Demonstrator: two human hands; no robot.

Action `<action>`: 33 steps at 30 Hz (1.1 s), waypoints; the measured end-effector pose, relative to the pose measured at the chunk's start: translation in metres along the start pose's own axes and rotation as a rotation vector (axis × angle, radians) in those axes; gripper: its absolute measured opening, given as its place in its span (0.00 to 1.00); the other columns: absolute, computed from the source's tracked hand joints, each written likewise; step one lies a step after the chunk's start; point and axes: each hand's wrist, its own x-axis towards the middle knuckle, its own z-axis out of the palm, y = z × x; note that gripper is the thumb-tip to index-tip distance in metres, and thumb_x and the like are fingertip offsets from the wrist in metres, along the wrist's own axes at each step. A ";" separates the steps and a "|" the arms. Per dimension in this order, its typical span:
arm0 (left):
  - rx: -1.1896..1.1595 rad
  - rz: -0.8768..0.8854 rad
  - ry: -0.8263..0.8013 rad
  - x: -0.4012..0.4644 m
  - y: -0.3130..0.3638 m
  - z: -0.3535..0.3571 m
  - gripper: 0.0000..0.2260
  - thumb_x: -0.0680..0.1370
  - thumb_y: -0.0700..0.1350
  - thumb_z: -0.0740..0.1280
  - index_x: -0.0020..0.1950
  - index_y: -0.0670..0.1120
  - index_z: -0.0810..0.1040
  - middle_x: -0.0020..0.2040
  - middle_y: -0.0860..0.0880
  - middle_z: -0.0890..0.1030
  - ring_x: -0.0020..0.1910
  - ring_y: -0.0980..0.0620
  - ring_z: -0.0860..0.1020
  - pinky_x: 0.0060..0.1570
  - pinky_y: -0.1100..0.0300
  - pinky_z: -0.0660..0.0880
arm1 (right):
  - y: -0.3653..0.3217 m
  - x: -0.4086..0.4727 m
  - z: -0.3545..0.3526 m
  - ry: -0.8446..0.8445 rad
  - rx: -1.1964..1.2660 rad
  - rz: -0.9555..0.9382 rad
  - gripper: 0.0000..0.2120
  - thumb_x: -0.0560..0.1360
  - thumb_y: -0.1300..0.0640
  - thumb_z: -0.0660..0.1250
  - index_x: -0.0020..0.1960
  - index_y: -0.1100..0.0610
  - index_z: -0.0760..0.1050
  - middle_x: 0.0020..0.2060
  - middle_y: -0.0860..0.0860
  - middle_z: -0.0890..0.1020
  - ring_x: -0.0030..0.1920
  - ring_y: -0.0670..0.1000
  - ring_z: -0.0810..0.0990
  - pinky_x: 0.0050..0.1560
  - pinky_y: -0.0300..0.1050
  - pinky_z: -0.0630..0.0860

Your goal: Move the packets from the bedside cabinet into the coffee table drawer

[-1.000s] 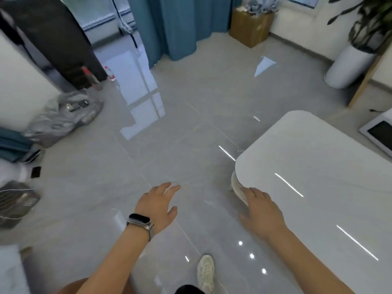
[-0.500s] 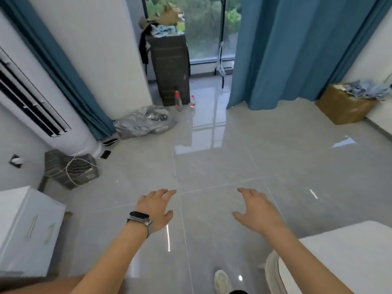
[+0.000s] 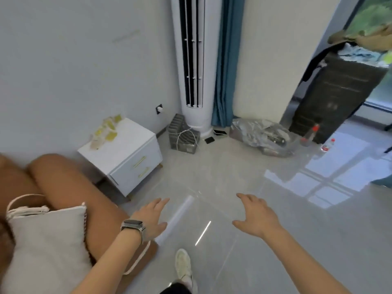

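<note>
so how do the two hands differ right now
The left hand has a watch on its wrist; the right hand has a bare wrist. The left hand is beside the brown sofa; the right hand is over bare floor. Both are open, palm down, and hold nothing.

The floor tiles (image 3: 244, 179) looked glossy and smooth. The bedside cabinet (image 3: 127, 153) was matt white with brassy metal handles (image 3: 140, 161)

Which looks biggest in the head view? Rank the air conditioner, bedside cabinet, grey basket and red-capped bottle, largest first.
1. Air conditioner, tallest by far.
2. Bedside cabinet.
3. Grey basket.
4. Red-capped bottle.
The cabinet stands nearer the camera than the rest, so its lead over the basket is partly nearness.
</note>
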 end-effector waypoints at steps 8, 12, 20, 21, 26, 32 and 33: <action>-0.196 -0.248 0.067 0.067 -0.122 -0.056 0.33 0.76 0.54 0.61 0.78 0.56 0.50 0.76 0.52 0.58 0.71 0.47 0.64 0.65 0.51 0.69 | -0.143 0.176 -0.030 -0.110 -0.110 -0.243 0.43 0.71 0.40 0.67 0.78 0.44 0.46 0.77 0.51 0.54 0.75 0.55 0.56 0.71 0.51 0.63; -0.206 -0.293 0.094 0.107 -0.164 -0.089 0.31 0.77 0.54 0.61 0.77 0.56 0.52 0.74 0.53 0.60 0.69 0.47 0.65 0.62 0.53 0.71 | -0.192 0.239 -0.045 -0.119 -0.105 -0.319 0.41 0.72 0.41 0.66 0.78 0.45 0.47 0.77 0.50 0.55 0.75 0.53 0.57 0.70 0.48 0.64; -0.267 -0.300 0.115 0.232 -0.220 -0.154 0.29 0.78 0.53 0.60 0.78 0.56 0.52 0.74 0.53 0.61 0.70 0.48 0.64 0.64 0.53 0.70 | -0.258 0.396 -0.083 -0.128 -0.110 -0.398 0.39 0.73 0.42 0.65 0.77 0.47 0.50 0.74 0.48 0.60 0.72 0.52 0.61 0.67 0.46 0.67; -0.277 -0.313 0.120 0.248 -0.227 -0.162 0.29 0.78 0.52 0.60 0.78 0.56 0.52 0.74 0.53 0.61 0.70 0.48 0.64 0.63 0.53 0.70 | -0.268 0.419 -0.088 -0.136 -0.113 -0.409 0.39 0.73 0.42 0.65 0.77 0.47 0.50 0.74 0.48 0.61 0.72 0.53 0.61 0.66 0.47 0.68; -0.395 -0.444 0.141 0.312 -0.263 -0.191 0.29 0.79 0.52 0.59 0.78 0.56 0.51 0.74 0.53 0.62 0.69 0.48 0.65 0.63 0.54 0.70 | -0.330 0.518 -0.111 -0.189 -0.183 -0.503 0.37 0.73 0.42 0.65 0.77 0.49 0.53 0.72 0.49 0.64 0.71 0.53 0.63 0.67 0.47 0.68; -0.543 -0.620 0.168 0.358 -0.312 -0.219 0.28 0.80 0.50 0.58 0.78 0.53 0.52 0.75 0.51 0.62 0.70 0.47 0.65 0.63 0.53 0.71 | -0.427 0.603 -0.118 -0.304 -0.279 -0.642 0.37 0.74 0.44 0.65 0.77 0.49 0.53 0.73 0.50 0.64 0.71 0.54 0.63 0.68 0.49 0.67; -0.573 -0.641 0.174 0.368 -0.323 -0.223 0.28 0.80 0.50 0.58 0.78 0.53 0.52 0.75 0.50 0.62 0.70 0.47 0.65 0.63 0.52 0.70 | -0.444 0.616 -0.115 -0.317 -0.290 -0.666 0.37 0.74 0.43 0.65 0.77 0.49 0.53 0.73 0.50 0.64 0.71 0.54 0.63 0.68 0.49 0.67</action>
